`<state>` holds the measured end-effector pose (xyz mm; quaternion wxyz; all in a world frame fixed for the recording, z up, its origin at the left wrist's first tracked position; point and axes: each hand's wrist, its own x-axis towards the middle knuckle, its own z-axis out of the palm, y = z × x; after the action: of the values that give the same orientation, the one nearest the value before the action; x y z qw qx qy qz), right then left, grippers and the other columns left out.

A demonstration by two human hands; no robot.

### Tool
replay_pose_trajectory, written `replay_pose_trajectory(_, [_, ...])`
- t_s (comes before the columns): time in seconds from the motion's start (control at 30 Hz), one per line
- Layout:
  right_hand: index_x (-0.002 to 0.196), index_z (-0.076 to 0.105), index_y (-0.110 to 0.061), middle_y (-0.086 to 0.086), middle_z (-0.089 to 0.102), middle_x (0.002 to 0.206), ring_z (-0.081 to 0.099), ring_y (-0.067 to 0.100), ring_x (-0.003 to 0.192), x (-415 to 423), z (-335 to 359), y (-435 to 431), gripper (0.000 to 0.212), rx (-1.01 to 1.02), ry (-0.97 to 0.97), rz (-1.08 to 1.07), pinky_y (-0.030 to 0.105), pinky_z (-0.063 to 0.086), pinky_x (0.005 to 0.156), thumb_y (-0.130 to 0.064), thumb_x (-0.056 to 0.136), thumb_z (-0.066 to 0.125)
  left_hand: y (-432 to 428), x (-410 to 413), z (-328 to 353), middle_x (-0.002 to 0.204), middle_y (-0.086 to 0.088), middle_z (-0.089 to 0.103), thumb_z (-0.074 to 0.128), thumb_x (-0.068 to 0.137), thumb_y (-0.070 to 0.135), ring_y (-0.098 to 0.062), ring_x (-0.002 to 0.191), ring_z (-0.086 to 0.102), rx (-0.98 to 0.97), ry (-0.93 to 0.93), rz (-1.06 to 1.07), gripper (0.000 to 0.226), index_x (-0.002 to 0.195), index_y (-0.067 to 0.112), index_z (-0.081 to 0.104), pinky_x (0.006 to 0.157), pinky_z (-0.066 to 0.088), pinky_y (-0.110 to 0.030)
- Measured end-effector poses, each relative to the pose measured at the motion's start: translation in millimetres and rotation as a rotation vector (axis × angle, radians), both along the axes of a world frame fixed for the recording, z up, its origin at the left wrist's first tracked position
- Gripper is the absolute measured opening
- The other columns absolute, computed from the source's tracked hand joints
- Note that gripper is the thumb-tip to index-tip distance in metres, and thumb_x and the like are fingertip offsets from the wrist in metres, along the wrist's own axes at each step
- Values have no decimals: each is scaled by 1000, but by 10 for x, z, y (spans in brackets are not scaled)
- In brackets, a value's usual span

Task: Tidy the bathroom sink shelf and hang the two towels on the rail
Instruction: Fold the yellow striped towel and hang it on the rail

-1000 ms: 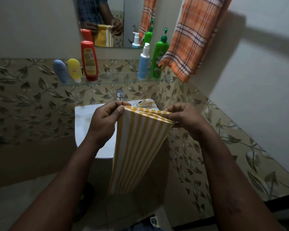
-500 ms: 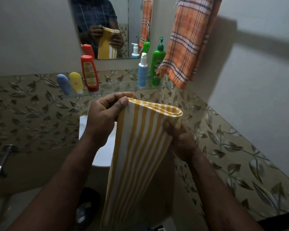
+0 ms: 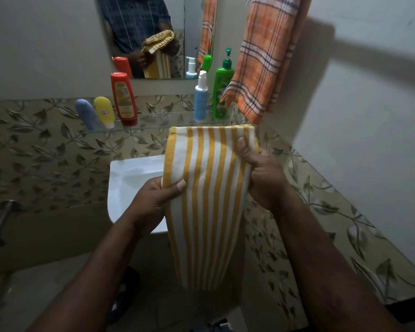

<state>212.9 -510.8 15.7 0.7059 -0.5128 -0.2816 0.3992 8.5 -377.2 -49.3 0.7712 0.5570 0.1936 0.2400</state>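
Left grip and right grip each pinch a side edge of the folded striped towel, held above the sink. Judged soft, light, limp: hold both edges near the fold. Right fingers hidden behind cloth. Past the shelf, the orange towel hangs; rail cut off.

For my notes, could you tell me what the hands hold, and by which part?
The yellow striped towel: the left hand pinches its left edge, the right hand grips its right edge.
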Motion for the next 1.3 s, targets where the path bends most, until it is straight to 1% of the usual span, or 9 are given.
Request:
replay_pose_trajectory(0.2, [126,60,-1,16,73,117,70,35,111,180,-644,-237,78,-26,-16,315,50,57,95,-48,73,92,-161,214,254,113,-16,80,66,88,33,-32,100,78,-67,-20,105,37,114,7,75,79,66,-41])
replay_pose_trajectory(0.37, [129,70,-3,23,72,129,69,43,121,-30,-951,-241,74,-130,-36,50,65,51,107,-40,70,95,-44,191,168,126,-16,75,70,98,44,-34,113,74,77,23,19,50,132,9,66,92,63,-45])
replay_pose_trajectory(0.47, [119,75,-7,25,73,124,69,47,117,-19,-873,-170,70,-135,-9,-32,69,50,104,-49,68,96,-29,124,-39,124,-12,76,86,84,26,-33,114,74,93,111,-57,57,134,15,63,91,63,-38])
replay_pose_trajectory(0.57, [127,69,0,26,73,123,71,46,115,-27,-823,-187,67,-159,65,-87,68,52,104,-35,75,93,-99,146,-165,113,-14,80,71,93,2,-35,105,76,90,126,50,33,125,10,70,78,63,-33])
replay_pose_trajectory(0.7, [131,64,5,26,74,123,72,43,113,1,-819,-305,55,-152,143,-72,57,57,100,-17,82,77,-111,184,-170,115,-12,79,66,97,6,-32,103,78,27,122,50,29,125,13,70,76,64,-34])
replay_pose_trajectory(0.93, [137,60,-4,20,72,129,69,37,119,17,-846,-416,87,-14,107,12,50,59,100,-37,66,98,-49,282,28,116,-12,79,61,101,7,-32,102,78,-87,32,71,28,127,13,69,87,65,-46])
replay_pose_trajectory(1.1, [130,66,-1,25,72,125,70,46,117,-173,-886,-404,60,-123,-25,-132,68,51,104,-21,79,90,76,268,101,118,-13,78,69,95,20,-28,104,77,33,-8,-79,33,127,12,68,82,65,-37])
replay_pose_trajectory(1.23, [124,70,3,28,73,121,70,48,114,-179,-680,-348,45,-129,-17,-200,67,52,104,-20,86,79,148,166,-70,118,-6,79,76,87,20,-25,108,77,166,122,-204,39,125,15,70,95,61,-41])
replay_pose_trajectory(1.3, [127,67,6,28,73,123,70,47,116,-170,-593,-355,49,-149,-17,-209,65,51,106,-18,86,76,126,177,-94,112,-7,81,72,91,17,-25,102,78,145,116,-158,27,118,13,73,85,64,-38])
